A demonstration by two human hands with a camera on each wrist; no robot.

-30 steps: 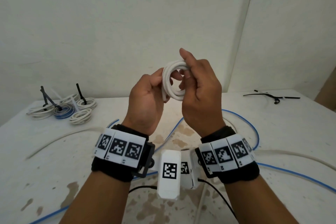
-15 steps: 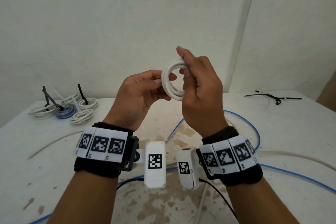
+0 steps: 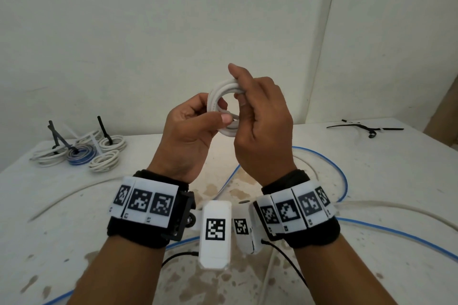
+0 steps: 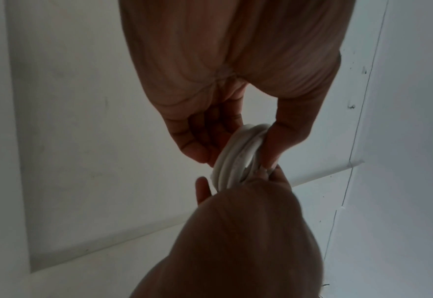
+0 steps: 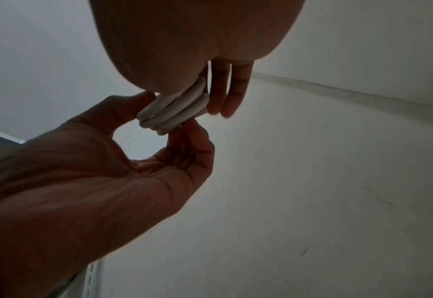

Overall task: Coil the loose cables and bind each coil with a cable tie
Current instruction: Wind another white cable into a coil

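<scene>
The white cable coil point(image 3: 224, 109) is up in the air between both hands. The right hand point(image 3: 262, 126) pinches its top. The left hand point(image 3: 190, 131) pinches its bottom. No tie is on it yet. If a hand lets go, the loops could spring open. The cable ties point(image 3: 364, 127) lie far to the right on the table point(image 3: 371, 181).

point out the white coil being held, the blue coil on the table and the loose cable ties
white coil point(image 3: 215, 96), head view, upper left arc
blue coil point(image 3: 81, 155), head view, its windings
loose cable ties point(image 3: 364, 127), head view, black strap
</scene>
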